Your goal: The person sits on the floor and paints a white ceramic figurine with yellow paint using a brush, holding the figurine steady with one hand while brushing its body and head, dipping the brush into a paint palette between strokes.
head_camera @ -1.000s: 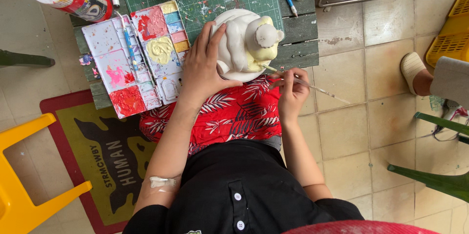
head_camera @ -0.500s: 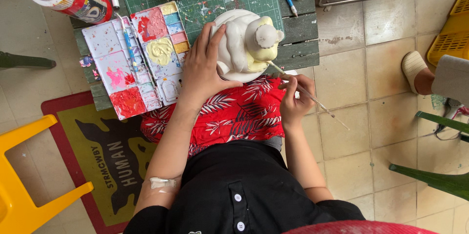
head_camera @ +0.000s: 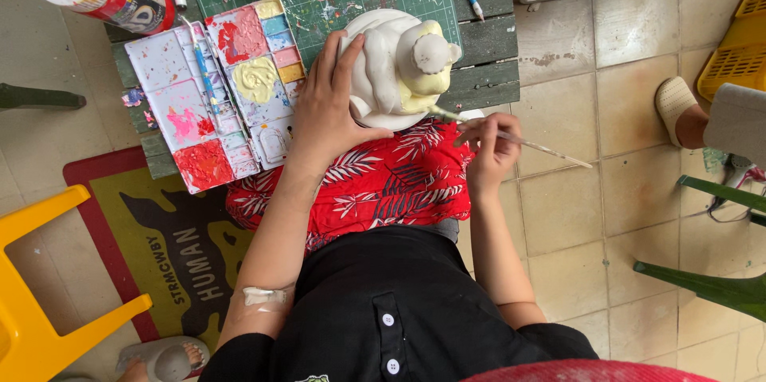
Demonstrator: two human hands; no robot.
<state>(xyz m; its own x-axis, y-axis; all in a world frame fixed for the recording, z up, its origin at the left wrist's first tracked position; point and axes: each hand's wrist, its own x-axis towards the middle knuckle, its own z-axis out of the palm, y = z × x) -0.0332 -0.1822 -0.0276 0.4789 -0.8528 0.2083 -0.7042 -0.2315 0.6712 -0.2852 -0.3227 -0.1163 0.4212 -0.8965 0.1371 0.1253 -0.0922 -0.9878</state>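
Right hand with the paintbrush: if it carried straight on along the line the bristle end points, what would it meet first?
Most likely the white plaster figurine. The right hand aims the paintbrush up-left, bristles at the figurine's yellow-painted lower edge; whether they already touch cannot be told.

Black buttoned shirt, red leaf-print shorts, white bandage on left arm.

One head view only: I'm looking steeply down from the wearer's head, close over lap and worktop (head_camera: 487, 47) edge, tiled floor (head_camera: 590, 191) around.
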